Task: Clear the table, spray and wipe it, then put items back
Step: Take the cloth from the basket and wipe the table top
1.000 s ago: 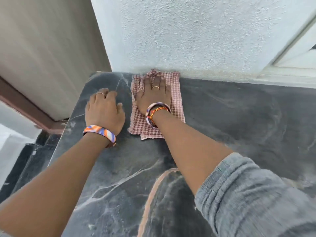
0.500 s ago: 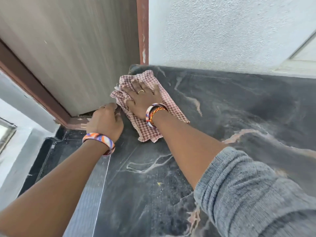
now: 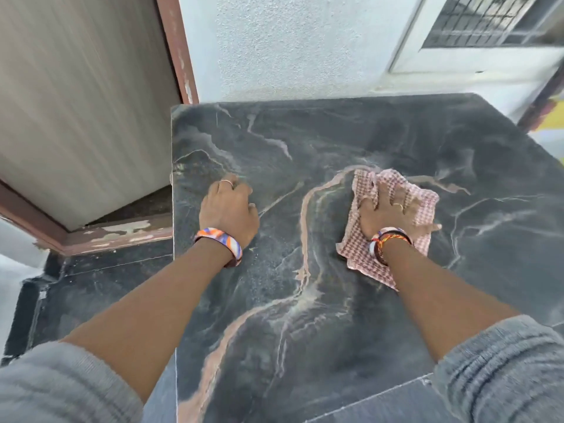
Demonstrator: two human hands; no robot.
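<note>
The table (image 3: 305, 138) is a dark marble slab with pale pink veins, seen from above in the head view. A red-and-white checked cloth (image 3: 360, 254) lies on its right half. My right hand (image 3: 387, 209) presses flat on the cloth with the fingers spread. My left hand (image 3: 229, 209) rests on the bare marble near the table's left edge, its fingers loosely curled and holding nothing. Both wrists wear colourful bangles.
A grey door (image 3: 79, 96) in a reddish-brown frame (image 3: 177, 47) stands to the left of the table. A white textured wall (image 3: 290, 44) runs along the table's far edge. A barred window (image 3: 488, 19) sits at the upper right. Dark floor tiles (image 3: 91, 288) lie to the left.
My right hand has swept the cloth from the far left corner, near the door frame, to the right half of the table. My left hand stays by the left edge.
</note>
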